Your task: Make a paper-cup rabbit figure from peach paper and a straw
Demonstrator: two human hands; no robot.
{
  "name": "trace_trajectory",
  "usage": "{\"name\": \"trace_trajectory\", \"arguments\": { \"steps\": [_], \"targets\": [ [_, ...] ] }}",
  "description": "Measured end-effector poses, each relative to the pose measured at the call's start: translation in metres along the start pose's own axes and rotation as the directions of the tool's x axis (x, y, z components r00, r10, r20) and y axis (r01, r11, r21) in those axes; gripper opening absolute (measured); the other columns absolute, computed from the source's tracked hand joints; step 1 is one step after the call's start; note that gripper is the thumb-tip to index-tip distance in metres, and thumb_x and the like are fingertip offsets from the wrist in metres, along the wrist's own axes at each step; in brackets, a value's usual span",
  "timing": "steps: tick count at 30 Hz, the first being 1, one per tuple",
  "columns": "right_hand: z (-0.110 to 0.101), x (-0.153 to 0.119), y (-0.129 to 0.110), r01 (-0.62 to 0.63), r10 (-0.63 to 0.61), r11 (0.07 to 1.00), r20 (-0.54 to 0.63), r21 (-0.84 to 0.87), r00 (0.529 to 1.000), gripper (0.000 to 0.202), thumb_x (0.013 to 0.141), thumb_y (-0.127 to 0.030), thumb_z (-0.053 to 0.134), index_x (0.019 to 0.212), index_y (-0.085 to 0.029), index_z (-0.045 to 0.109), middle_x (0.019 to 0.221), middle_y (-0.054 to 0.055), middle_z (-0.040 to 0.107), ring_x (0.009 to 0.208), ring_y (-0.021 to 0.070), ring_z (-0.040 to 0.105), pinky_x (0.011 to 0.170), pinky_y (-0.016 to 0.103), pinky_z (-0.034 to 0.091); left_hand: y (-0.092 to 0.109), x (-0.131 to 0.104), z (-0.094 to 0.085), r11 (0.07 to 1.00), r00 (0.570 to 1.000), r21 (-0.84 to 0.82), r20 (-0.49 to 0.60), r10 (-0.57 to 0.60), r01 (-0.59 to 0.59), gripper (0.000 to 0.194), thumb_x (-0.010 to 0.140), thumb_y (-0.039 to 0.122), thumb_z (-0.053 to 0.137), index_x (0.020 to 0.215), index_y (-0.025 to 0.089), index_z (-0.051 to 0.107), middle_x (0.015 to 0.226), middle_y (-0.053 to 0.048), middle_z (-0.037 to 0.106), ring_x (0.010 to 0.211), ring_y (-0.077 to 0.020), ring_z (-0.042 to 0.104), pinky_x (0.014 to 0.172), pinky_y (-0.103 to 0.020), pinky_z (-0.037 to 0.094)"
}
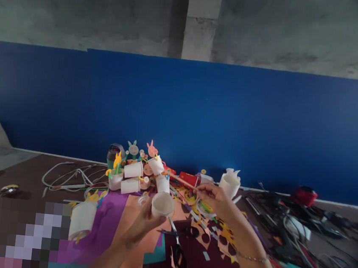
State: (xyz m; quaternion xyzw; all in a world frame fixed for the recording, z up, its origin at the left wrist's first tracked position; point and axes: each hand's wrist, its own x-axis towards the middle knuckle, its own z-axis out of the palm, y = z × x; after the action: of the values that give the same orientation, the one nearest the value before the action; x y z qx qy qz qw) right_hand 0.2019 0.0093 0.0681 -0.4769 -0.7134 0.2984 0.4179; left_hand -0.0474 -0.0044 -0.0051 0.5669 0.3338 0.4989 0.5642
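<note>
Single head-worn view, facing forward over the table [32,176]

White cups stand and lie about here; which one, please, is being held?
The cup in the left hand, pictured just above the scissors; no hand holds the other cups.

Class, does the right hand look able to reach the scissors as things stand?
Probably yes: the scissors lie nearby, largely uncovered, though the right hand pinches a thin stick it may need to put down.
</note>
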Motion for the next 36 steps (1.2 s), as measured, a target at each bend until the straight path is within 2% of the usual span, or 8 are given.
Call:
{"name": "trace_trajectory", "arguments": {
  "steps": [3, 6, 12, 16, 21, 26, 32, 36],
  "targets": [
    [0.013, 0.000, -0.015, -0.028, 0.037, 0.969, -0.030, 0.246, 0.999, 0.021, 0.084, -0.037, 0.054, 0.086, -0.017, 0.061, 0.070, 0.001, 0.059, 0.062, 0.0117, 0.054, 0.055, 0.023, 0.043, -0.005, -0.002, -0.001, 0.993, 0.998, -0.119, 0.068, -0.016, 0.025, 0.056, 0.074, 0.037, 0.069, 0.125, 0.023, 0.052, 0.123, -0.008, 0.056, 0.118, -0.0300, 0.045, 0.096, -0.037, 0.036],
    [0.031, -0.003, -0.026, 0.026, -0.018, 0.953, -0.030, 0.302, 0.999, 0.015, 0.085, -0.031, 0.053, 0.085, -0.017, 0.058, 0.073, 0.001, 0.062, 0.067, 0.0129, 0.057, 0.061, 0.024, 0.045, -0.009, -0.003, -0.003, 0.974, 0.985, -0.214, 0.167, -0.042, 0.078, 0.068, 0.070, 0.043, 0.071, 0.131, 0.022, 0.047, 0.121, -0.010, 0.057, 0.113, -0.0309, 0.048, 0.092, -0.038, 0.038],
    [0.058, -0.008, -0.034, 0.130, -0.132, 0.989, 0.017, 0.067, 0.991, 0.018, 0.085, -0.021, 0.049, 0.080, -0.017, 0.065, 0.073, 0.002, 0.066, 0.065, 0.0130, 0.057, 0.057, 0.022, 0.042, -0.011, -0.003, -0.004, 0.960, 0.979, -0.258, 0.199, -0.053, 0.105, 0.074, 0.067, 0.040, 0.075, 0.132, 0.019, 0.047, 0.114, -0.012, 0.061, 0.103, -0.0312, 0.055, 0.086, -0.039, 0.041],
    [0.062, -0.011, -0.039, 0.277, -0.275, 0.952, 0.033, -0.132, 0.961, 0.016, 0.086, -0.019, 0.050, 0.083, -0.019, 0.066, 0.079, 0.003, 0.068, 0.074, 0.0156, 0.059, 0.069, 0.026, 0.043, -0.012, -0.002, -0.003, 0.952, 0.987, -0.295, 0.159, -0.034, 0.080, 0.073, 0.067, 0.038, 0.075, 0.132, 0.021, 0.047, 0.122, -0.012, 0.057, 0.105, -0.0298, 0.054, 0.085, -0.035, 0.042],
    [0.066, -0.014, -0.041, 0.359, -0.350, 0.887, 0.082, -0.291, 0.933, 0.016, 0.087, -0.016, 0.048, 0.090, -0.022, 0.063, 0.090, 0.002, 0.067, 0.087, 0.0176, 0.059, 0.081, 0.031, 0.040, -0.013, -0.002, -0.002, 0.942, 0.987, -0.316, 0.146, -0.071, 0.114, 0.063, 0.074, 0.037, 0.070, 0.131, 0.022, 0.048, 0.115, -0.010, 0.062, 0.095, -0.0258, 0.058, 0.079, -0.034, 0.044],
    [0.071, -0.014, -0.039, 0.407, -0.397, 0.840, 0.105, -0.359, 0.912, 0.017, 0.086, -0.014, 0.046, 0.089, -0.021, 0.061, 0.086, 0.002, 0.066, 0.085, 0.0173, 0.058, 0.083, 0.032, 0.038, -0.016, -0.002, 0.000, 0.933, 0.993, -0.347, 0.097, -0.062, 0.092, 0.057, 0.074, 0.040, 0.069, 0.125, 0.022, 0.053, 0.119, -0.011, 0.061, 0.104, -0.0293, 0.056, 0.086, -0.037, 0.042],
    [0.073, -0.016, -0.044, 0.448, -0.424, 0.801, 0.154, -0.398, 0.893, 0.015, 0.088, -0.013, 0.045, 0.088, -0.020, 0.059, 0.087, 0.003, 0.065, 0.088, 0.0178, 0.056, 0.084, 0.032, 0.037, -0.021, -0.001, -0.001, 0.934, 0.993, -0.340, 0.084, -0.084, 0.108, 0.054, 0.078, 0.040, 0.066, 0.126, 0.022, 0.052, 0.118, -0.011, 0.061, 0.103, -0.0277, 0.057, 0.083, -0.036, 0.045],
    [0.075, -0.016, -0.044, 0.427, -0.404, 0.805, 0.145, -0.412, 0.903, 0.015, 0.089, -0.013, 0.045, 0.086, -0.019, 0.058, 0.090, 0.004, 0.064, 0.087, 0.0181, 0.056, 0.084, 0.033, 0.039, -0.022, -0.001, -0.002, 0.939, 0.991, -0.319, 0.084, -0.104, 0.126, 0.055, 0.080, 0.042, 0.062, 0.129, 0.022, 0.049, 0.119, -0.011, 0.061, 0.100, -0.0265, 0.058, 0.083, -0.037, 0.045]
  ]
}}
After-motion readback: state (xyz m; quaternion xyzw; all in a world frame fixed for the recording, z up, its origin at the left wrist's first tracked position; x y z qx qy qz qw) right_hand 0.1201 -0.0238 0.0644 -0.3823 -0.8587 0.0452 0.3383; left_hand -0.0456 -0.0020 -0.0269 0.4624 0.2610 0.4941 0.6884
